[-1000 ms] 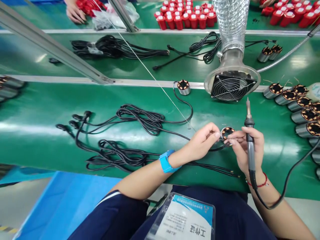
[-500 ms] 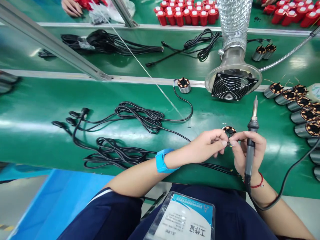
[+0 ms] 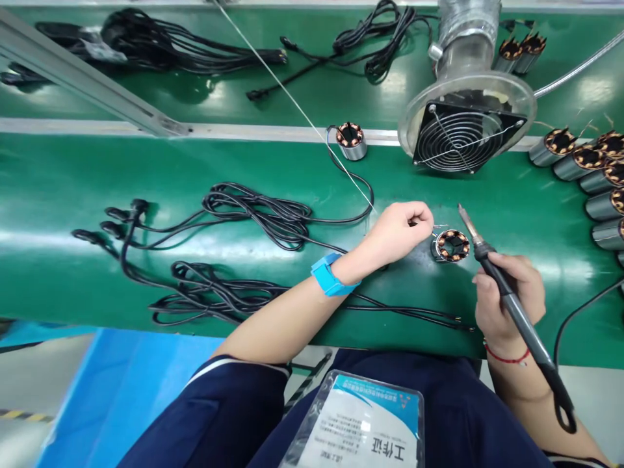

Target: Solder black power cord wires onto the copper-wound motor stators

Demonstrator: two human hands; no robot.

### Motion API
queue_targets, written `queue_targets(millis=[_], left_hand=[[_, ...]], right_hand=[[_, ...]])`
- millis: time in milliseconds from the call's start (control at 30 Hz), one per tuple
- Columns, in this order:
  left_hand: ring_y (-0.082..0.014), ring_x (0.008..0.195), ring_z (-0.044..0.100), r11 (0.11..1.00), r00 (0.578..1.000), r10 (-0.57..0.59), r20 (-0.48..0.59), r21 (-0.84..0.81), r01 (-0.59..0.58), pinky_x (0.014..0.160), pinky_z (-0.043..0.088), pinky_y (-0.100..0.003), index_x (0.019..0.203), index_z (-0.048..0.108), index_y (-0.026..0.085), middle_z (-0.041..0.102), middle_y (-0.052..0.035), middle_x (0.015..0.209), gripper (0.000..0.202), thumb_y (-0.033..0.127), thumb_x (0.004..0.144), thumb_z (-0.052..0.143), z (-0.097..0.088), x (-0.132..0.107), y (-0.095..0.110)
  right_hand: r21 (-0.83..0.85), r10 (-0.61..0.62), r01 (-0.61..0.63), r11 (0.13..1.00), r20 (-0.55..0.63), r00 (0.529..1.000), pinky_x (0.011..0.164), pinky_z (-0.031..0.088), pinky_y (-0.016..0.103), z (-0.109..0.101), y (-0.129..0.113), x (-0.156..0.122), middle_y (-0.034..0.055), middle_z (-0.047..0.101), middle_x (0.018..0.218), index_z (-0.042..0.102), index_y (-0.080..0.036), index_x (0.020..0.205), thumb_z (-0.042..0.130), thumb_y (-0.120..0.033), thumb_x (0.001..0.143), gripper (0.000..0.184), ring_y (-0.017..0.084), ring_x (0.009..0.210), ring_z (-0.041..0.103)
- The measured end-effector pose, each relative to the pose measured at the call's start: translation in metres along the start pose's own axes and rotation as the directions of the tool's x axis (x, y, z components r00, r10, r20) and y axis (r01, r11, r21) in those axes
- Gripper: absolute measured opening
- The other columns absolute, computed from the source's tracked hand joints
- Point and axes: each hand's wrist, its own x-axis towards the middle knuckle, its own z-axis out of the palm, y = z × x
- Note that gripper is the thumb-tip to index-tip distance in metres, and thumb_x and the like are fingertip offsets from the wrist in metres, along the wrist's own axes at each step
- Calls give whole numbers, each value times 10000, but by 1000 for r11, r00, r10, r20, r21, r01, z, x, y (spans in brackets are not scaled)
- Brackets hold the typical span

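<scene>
My left hand (image 3: 403,229) is closed in a pinch on a black cable, whose dark sheath shows between the fingers. Thin bare wire ends stick out past the fingertips, beside a motor stator (image 3: 451,246) with copper windings that stands upright on the green bench. In my right hand (image 3: 511,296) is a soldering iron (image 3: 507,296), held like a pen. Its tip points up and left, just above and right of the stator, apart from it. Fingers hide most of the cable's end.
A fan on a duct (image 3: 458,140) hangs beyond the stator. Coiled black cables (image 3: 258,214) lie to the left. Several stators (image 3: 578,162) stand at the right, and one more stator (image 3: 351,142) by the rail. A thin pale strand (image 3: 292,97) slants down toward my left hand.
My hands have moved apart. The left has shifted up and left, the right down and right, and the soldering iron has swung from upright to leaning toward the stator. The view has shifted.
</scene>
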Motion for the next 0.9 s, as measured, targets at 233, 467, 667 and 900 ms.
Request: queue_targets(millis=[233, 467, 667, 900], left_hand=[[-65, 586, 397, 999, 999, 45, -1, 4, -45, 565, 310, -216, 619, 522, 143, 494, 46, 600, 111, 97, 712, 482, -2, 0, -2], [-56, 576, 378, 999, 999, 51, -10, 5, -51, 557, 303, -208, 612, 511, 138, 466, 51, 585, 140, 74, 733, 482, -1, -1, 4], [-52, 570, 380, 999, 999, 49, -24, -3, -49, 550, 307, -201, 602, 504, 138, 468, 49, 590, 152, 55, 728, 485, -2, -2, 8], [-50, 568, 391, 997, 997, 67, -32, -31, -68, 550, 314, -203, 609, 516, 138, 476, 48, 594, 159, 47, 737, 489, -1, 0, 3]], right_hand=[[45, -43, 44, 998, -27, 999, 525, 448, 307, 0, -1, 3, -10, 520, 669, 614, -208, 970, 596, -233, 848, 125, 136, 563, 516], [98, -67, 64, 993, 21, 998, 528, 429, 301, 0, -4, 3, -12, 539, 664, 617, -195, 987, 608, -193, 827, 159, 128, 559, 498], [70, -59, 58, 996, 4, 998, 518, 418, 294, 0, -2, 3, -15, 523, 650, 624, -194, 963, 615, -208, 824, 140, 132, 566, 501], [20, -36, 36, 999, 3, 999, 506, 416, 302, -1, -3, 4, -18, 519, 622, 611, -210, 928, 605, -269, 849, 98, 135, 549, 507]])
